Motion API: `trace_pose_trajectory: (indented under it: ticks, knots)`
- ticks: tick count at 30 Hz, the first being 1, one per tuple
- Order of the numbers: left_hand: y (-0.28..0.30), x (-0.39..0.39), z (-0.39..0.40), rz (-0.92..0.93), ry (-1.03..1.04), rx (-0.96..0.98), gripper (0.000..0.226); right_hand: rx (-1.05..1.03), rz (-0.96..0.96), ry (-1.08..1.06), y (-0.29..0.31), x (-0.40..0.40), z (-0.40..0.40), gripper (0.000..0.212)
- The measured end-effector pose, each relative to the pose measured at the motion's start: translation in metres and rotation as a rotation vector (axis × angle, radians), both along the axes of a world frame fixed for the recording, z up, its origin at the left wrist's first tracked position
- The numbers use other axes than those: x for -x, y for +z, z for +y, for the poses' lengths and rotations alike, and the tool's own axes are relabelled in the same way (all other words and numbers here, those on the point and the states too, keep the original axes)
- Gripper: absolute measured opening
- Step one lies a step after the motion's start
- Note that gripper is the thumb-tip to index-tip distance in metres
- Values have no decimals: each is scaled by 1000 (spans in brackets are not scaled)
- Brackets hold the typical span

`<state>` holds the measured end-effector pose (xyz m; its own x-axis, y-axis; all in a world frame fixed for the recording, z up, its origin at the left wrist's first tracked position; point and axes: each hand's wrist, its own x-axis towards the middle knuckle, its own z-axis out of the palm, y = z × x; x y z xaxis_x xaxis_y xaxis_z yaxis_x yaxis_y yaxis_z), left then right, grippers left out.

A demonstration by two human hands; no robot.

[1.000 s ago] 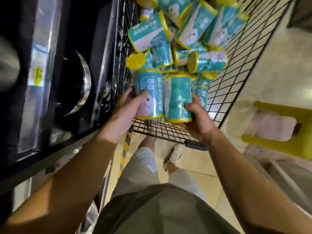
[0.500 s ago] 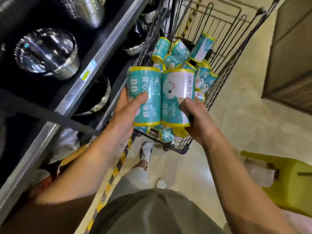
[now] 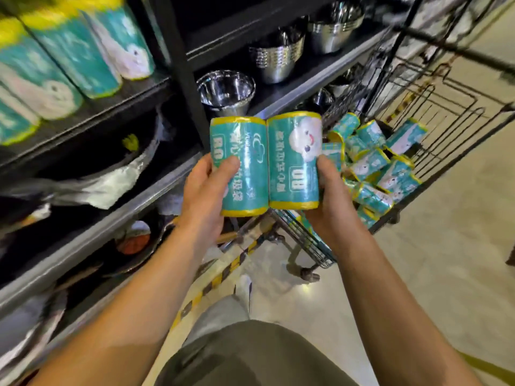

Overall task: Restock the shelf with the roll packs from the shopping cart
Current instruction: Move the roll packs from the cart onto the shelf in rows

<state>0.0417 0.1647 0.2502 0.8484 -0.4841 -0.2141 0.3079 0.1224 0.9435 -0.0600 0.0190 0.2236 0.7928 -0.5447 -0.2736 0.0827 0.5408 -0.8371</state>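
A dark shelf (image 3: 92, 115) fills the left side, with blurred teal roll packs (image 3: 69, 51) standing on its upper level and steel bowls (image 3: 225, 90) further along. The wire cart (image 3: 446, 87) stands to the right, a heap of packs (image 3: 373, 165) lying in it. In front of the shelf, the left hand (image 3: 206, 190) grips one upright pack (image 3: 241, 165), thumb across its face; the right hand (image 3: 327, 201) grips a second (image 3: 294, 162), the two touching side by side.

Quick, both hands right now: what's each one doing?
Left hand: grips the left roll pack, upright.
Right hand: grips the right roll pack, upright beside it.
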Motion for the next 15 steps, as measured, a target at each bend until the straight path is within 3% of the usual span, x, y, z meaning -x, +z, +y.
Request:
trace_pose_trajectory:
  ticks: [7, 11, 15]
  knots:
    - [13, -16, 92, -81, 310, 10, 15, 218, -65, 351, 13, -50, 74, 35]
    - [22, -29, 149, -229, 506, -43, 45, 403, -89, 522, 17, -79, 124, 88]
    - [32, -46, 220, -384, 676, -159, 69, 607, -78, 649, 37, -115, 182, 87]
